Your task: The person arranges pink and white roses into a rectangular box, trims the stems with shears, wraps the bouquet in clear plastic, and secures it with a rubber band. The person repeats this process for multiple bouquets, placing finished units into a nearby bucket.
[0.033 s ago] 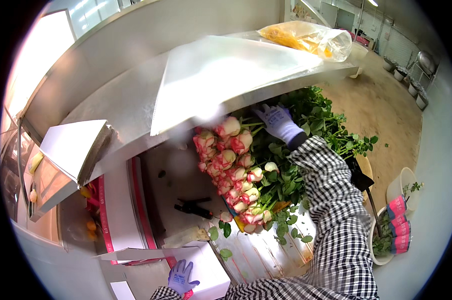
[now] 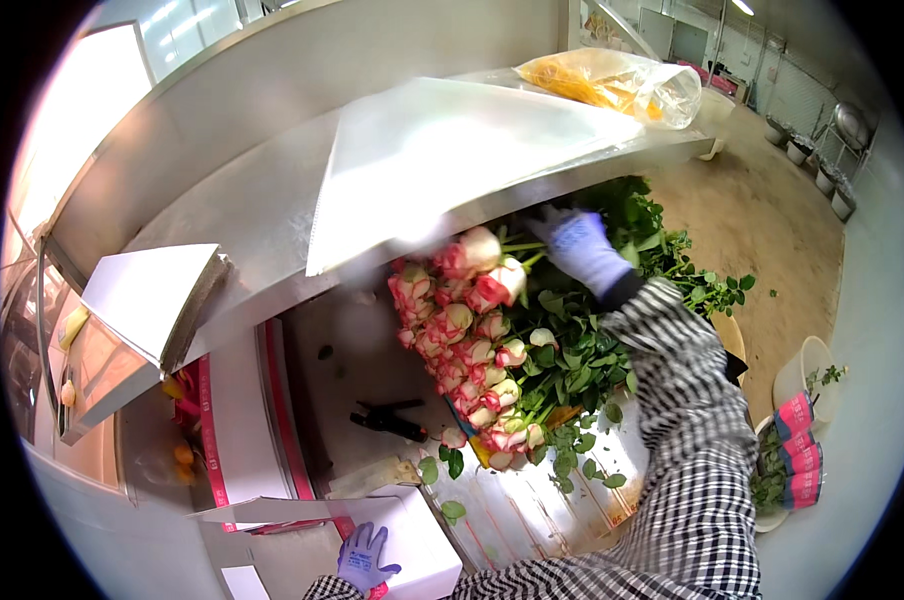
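- Far left: stack of white flat sheets (image 2: 152,290) lying on the grey metal shelf (image 2: 262,220), near its left end.
- Lower left: left hand (image 2: 364,558) in a purple glove, fingers spread open, resting flat on a white cardboard box (image 2: 412,545); grips nothing.
- Just above the box: black hand pruners (image 2: 392,417) lying on the white worktable (image 2: 362,350), well apart from both hands.
- Centre top: large clear plastic sleeve sheets (image 2: 452,150) spread on the shelf, overhanging its front edge.
- Centre: bunch of pink-and-cream roses (image 2: 467,340) lying on the worktable below the shelf, heads toward the left, green leafy stems (image 2: 582,350) running right.
- Right of centre: right hand (image 2: 584,245) in a purple glove, checked sleeve, reaching over the bunch; it sits at the upper right end of the rose heads, on the stems just beside the top blooms. Looks closed around the stems, but motion blur means cannot tell for sure.
- Top right: clear plastic bag with yellow contents (image 2: 622,85) on the shelf end.
- Far right: white buckets (image 2: 802,400) with pink-labelled items on the floor.
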`<state>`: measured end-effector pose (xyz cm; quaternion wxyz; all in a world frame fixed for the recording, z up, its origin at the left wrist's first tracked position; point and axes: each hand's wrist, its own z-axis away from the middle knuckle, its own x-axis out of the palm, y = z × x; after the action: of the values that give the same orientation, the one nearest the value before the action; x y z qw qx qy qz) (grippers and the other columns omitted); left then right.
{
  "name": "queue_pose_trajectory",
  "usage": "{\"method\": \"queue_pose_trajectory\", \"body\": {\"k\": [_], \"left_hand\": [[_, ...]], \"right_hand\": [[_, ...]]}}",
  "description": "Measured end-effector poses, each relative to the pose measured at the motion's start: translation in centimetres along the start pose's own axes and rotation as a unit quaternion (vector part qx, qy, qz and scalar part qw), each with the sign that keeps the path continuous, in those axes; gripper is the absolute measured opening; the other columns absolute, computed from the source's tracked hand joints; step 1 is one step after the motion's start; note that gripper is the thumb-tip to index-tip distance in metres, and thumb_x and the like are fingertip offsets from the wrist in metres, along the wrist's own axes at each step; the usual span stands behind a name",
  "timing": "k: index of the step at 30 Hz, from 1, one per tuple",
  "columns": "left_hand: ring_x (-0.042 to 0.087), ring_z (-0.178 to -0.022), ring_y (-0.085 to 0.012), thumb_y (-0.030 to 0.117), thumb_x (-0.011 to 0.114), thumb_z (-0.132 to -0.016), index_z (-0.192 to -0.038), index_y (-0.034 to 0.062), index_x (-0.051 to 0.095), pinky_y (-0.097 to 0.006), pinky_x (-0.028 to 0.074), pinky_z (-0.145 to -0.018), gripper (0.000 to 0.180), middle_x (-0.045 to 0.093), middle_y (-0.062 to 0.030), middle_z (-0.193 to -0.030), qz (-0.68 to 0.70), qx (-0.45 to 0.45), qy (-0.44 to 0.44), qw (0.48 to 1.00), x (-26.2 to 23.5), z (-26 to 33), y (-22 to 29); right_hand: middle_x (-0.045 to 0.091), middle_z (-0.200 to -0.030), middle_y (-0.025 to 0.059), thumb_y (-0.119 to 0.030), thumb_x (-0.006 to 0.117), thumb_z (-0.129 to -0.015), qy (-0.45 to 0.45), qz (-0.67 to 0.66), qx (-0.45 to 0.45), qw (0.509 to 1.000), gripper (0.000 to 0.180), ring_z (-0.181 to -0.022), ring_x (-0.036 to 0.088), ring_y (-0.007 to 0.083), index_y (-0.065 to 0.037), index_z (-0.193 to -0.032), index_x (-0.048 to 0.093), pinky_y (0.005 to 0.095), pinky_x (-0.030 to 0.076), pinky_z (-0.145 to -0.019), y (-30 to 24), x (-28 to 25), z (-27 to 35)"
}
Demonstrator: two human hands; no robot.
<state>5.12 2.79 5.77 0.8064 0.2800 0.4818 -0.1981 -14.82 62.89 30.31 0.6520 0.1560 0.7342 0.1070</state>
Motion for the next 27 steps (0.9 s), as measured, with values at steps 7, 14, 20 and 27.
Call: {"method": "queue_pose_trajectory", "body": {"k": [7, 14, 20, 27], "left_hand": [[0.03, -0.14, -0.0405, 0.06, 0.072, -0.073, -0.148, 0.0103, 0.037, -0.051, 0.026, -0.116, 0.096, 0.034, -0.0225, -0.151, -0.002, -0.035, -0.027, 0.999, -0.9, 0.1, 0.8], [0.032, -0.14, -0.0411, 0.048, 0.073, -0.076, -0.146, 0.0027, 0.038, -0.048, 0.026, -0.117, 0.091, 0.037, -0.0241, -0.148, 0.007, 0.046, 0.034, 0.998, -0.7, 0.5, -0.1], [0.033, -0.139, -0.0393, 0.052, 0.068, -0.079, -0.145, 0.0032, 0.039, -0.049, 0.024, -0.118, 0.087, 0.039, -0.0233, -0.148, 0.058, 0.014, 0.048, 0.997, 2.3, 1.3, -1.6], [0.032, -0.139, -0.0396, 0.056, 0.057, -0.088, -0.147, 0.0072, 0.037, -0.048, 0.023, -0.118, 0.079, 0.036, -0.0207, -0.15, 0.033, 0.038, 0.074, 0.996, 4.5, 0.4, -2.5]], "right_hand": [[0.062, -0.087, 0.002, -0.013, 0.057, -0.085, 0.014, 0.165, 0.015, 0.986, 0.021, -0.079, 0.064, 0.0208, -0.019, -0.105, 0.061, 0.0363, 0.047, -0.068, 4.2, -10.5, 11.3], [0.059, -0.093, 0.0049, -0.016, 0.069, -0.075, -0.024, -0.023, -0.073, 0.997, 0.048, -0.087, 0.06, 0.0239, -0.014, -0.122, 0.058, 0.0403, 0.045, -0.081, -10.2, -14.8, 27.6], [0.059, -0.093, 0.0055, -0.026, 0.068, -0.081, -0.105, -0.17, -0.247, 0.948, 0.051, -0.082, 0.063, 0.0252, -0.011, -0.128, 0.053, 0.0405, 0.049, -0.074, -32.1, -3.9, 26.2], [0.062, -0.1, 0.0108, -0.017, 0.065, -0.083, -0.09, -0.391, -0.217, 0.89, 0.019, -0.096, 0.062, 0.031, -0.011, -0.101, 0.065, 0.0424, 0.048, -0.083, -37.4, 6.9, 23.2]]}}
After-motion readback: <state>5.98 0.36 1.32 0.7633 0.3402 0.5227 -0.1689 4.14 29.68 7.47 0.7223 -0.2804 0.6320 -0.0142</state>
